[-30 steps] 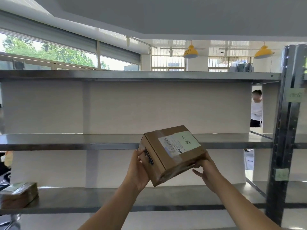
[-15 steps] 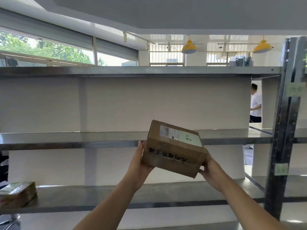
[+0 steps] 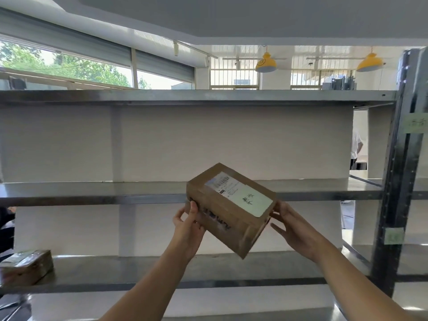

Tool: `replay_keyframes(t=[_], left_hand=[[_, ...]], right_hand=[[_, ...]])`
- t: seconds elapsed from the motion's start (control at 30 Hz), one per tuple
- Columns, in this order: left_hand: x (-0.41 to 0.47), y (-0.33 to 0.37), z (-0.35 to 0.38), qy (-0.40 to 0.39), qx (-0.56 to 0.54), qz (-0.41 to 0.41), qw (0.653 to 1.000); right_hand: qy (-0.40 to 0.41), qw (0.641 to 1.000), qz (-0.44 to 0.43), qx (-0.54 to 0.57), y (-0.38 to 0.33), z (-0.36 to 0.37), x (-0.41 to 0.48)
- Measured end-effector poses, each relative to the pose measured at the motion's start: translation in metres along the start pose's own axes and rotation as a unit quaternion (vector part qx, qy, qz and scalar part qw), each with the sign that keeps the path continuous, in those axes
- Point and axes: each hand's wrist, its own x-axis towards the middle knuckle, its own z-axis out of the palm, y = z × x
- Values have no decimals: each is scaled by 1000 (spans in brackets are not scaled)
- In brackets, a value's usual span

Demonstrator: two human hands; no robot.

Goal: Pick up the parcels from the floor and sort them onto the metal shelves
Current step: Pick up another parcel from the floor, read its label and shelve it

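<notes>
The brown parcel (image 3: 215, 205) hangs tilted in the air before the middle shelf (image 3: 92, 193), label up. The left grip (image 3: 188, 228) clasps its left end, thumb in front; the right grip (image 3: 294, 228) props the right end with straight fingers (image 3: 281, 231).

Parcel (image 3: 222, 212) between left hand (image 3: 188, 224) and right hand (image 3: 294, 228), before the middle shelf (image 3: 92, 192); second parcel (image 3: 26, 266) far left on lower shelf (image 3: 115, 272).

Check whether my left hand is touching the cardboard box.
Touching. Head view shows the left hand gripping the cardboard box, thumb pressed on its side.
</notes>
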Motion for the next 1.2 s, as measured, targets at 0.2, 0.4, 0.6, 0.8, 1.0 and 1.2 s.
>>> replay_keyframes(t=[0.2,0.4,0.6,0.8,1.0,1.2], left_hand=[[-4,-19,15,151,-8,46,987],[-9,-26,22,147,123,25,981],[-21,-33,31,171,198,55,964],[-27,-39,54,152,230,55,960],[-28,-38,77,173,252,71,949],[-36,-47,74,218,246,92,940]], right_hand=[[71,997,13,3,4,23,5],[37,999,23,2,0,34,3],[39,999,4,15,1,36,6],[24,998,1,52,4,30,14],[-17,995,7,98,-5,19,17],[-77,993,10,89,-7,14,16]])
